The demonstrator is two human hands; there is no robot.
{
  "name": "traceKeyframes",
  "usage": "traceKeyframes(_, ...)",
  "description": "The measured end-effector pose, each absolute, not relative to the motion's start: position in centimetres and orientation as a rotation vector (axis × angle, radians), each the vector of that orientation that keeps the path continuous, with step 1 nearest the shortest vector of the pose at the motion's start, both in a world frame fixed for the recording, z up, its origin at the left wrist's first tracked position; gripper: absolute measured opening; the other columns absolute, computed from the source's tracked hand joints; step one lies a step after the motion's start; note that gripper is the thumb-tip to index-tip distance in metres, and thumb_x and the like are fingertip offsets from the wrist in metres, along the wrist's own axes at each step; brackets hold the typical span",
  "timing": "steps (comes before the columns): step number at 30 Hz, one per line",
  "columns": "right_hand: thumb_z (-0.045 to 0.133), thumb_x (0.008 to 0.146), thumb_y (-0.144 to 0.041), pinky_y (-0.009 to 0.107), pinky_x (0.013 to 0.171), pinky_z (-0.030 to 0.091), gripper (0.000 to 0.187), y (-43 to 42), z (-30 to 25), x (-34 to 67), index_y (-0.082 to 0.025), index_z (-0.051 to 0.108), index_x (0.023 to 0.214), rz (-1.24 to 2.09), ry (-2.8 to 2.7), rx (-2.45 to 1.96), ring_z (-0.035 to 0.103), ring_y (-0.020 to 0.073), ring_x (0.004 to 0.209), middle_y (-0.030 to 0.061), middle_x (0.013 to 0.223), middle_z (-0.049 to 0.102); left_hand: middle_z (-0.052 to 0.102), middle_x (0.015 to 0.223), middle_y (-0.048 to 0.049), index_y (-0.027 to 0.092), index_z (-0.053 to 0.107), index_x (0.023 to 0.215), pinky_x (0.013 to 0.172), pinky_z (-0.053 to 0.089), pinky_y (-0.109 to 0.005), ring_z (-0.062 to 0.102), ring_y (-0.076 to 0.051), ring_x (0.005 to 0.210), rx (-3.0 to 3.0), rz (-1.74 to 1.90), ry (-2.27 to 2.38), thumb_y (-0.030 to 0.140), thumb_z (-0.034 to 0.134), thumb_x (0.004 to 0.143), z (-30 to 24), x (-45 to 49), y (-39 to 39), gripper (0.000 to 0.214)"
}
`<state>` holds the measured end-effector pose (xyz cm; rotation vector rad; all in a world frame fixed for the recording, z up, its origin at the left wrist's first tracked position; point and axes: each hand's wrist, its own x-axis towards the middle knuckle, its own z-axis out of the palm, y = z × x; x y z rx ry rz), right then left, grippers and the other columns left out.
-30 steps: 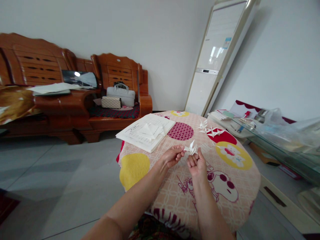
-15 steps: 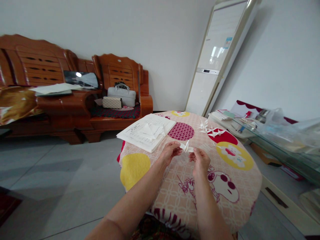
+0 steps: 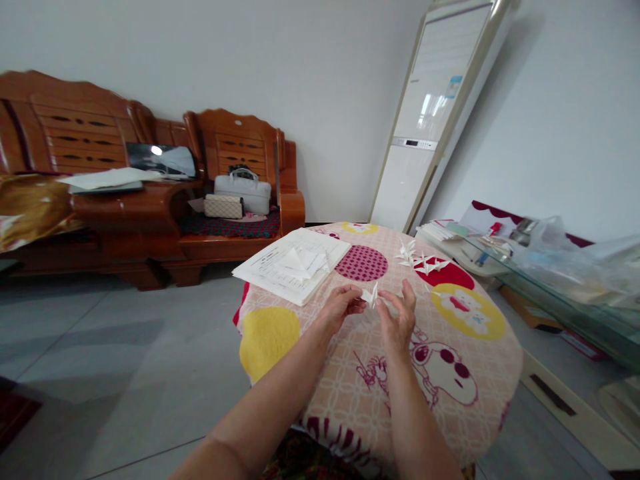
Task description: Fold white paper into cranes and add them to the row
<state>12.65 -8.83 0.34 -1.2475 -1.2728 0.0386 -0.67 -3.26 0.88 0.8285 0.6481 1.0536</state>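
Note:
A small white folded paper crane (image 3: pixel 371 296) is held above the near middle of the round table. My left hand (image 3: pixel 344 305) pinches its left wing between thumb and curled fingers. On the other side, the thumb and forefinger of my right hand (image 3: pixel 398 316) close on the crane's right part, which they partly hide, while the other fingers are raised and spread. Farther back to the right lie several finished paper cranes (image 3: pixel 431 265). To the left, a folded white paper piece (image 3: pixel 303 260) rests on a stack of printed sheets (image 3: pixel 260 272).
A patterned cloth (image 3: pixel 345 393) covers the table. At right stands a glass-topped stand (image 3: pixel 545 283) with plastic bags and papers. A tall white air conditioner (image 3: pixel 417 133) is behind, and a wooden armchair (image 3: pixel 293 207) holding bags is at back left.
My right hand has shifted its grip inward along the crane, and its outer fingers have lifted and spread. The crane's right wing no longer sticks out flat. My left hand stays nearly in place.

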Motion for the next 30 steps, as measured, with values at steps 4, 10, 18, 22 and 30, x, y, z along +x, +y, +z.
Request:
traceKeyframes(4, 0.063, 0.081, -0.040, 0.048, 0.110, 0.028, 0.024, -8.64, 0.07, 12.69, -0.021, 0.073, 0.091, 0.067, -1.262, -1.241, 0.037, 0.0302, 0.135, 0.0106, 0.148, 0.039, 0.062, 0.059, 0.0008, 0.014, 0.057, 0.072, 0.056, 0.051, -0.019, 0.062, -0.010, 0.054, 0.843, 1.035, 0.647, 0.028, 0.076, 0.066, 0.98, -0.67, -3.45, 0.024)
traceKeyframes(10, 0.065, 0.079, -0.037, 0.046, 0.109, 0.030, 0.019, -8.39, -0.20, 12.71, -0.020, 0.072, 0.085, 0.086, -1.220, -1.230, 0.041, 0.0290, 0.131, 0.0114, 0.143, 0.044, 0.064, 0.061, -0.0006, 0.014, 0.057, 0.072, 0.059, 0.053, -0.021, 0.064, -0.011, 0.056, 0.880, 1.033, 0.662, 0.029, 0.076, 0.067, 1.02, -0.68, -3.42, 0.025)
traceKeyframes(18, 0.064, 0.080, -0.035, 0.046, 0.108, 0.033, 0.017, -8.00, -0.66, 12.92, -0.020, 0.071, 0.083, 0.143, -1.200, -1.204, 0.044, 0.0278, 0.129, 0.0116, 0.139, 0.048, 0.061, 0.061, -0.0010, 0.014, 0.055, 0.069, 0.062, 0.053, -0.025, 0.063, -0.013, 0.059, 0.953, 1.026, 0.687, 0.030, 0.071, 0.069, 1.04, -0.54, -3.57, 0.022)
traceKeyframes(22, 0.062, 0.082, -0.033, 0.045, 0.107, 0.035, 0.015, -8.08, -0.58, 12.86, -0.020, 0.071, 0.083, 0.065, -1.218, -1.211, 0.046, 0.0273, 0.128, 0.0122, 0.137, 0.049, 0.063, 0.072, -0.0019, 0.015, 0.062, 0.076, 0.064, 0.051, -0.024, 0.061, -0.013, 0.067, 1.165, 1.179, 0.808, 0.021, 0.067, 0.070, 1.28, -0.45, -3.67, 0.011)
traceKeyframes(30, 0.058, 0.086, -0.027, 0.049, 0.103, 0.040, 0.015, -8.15, -0.39, 12.45, -0.017, 0.069, 0.082, -0.159, -1.344, -1.224, 0.045, 0.0291, 0.129, 0.0157, 0.137, 0.048, 0.068, 0.079, -0.0035, 0.016, 0.069, 0.080, 0.073, 0.045, -0.027, 0.060, -0.015, 0.076, 1.866, 1.567, 0.888, 0.018, 0.058, 0.082, 1.64, -0.57, -4.26, 0.012)
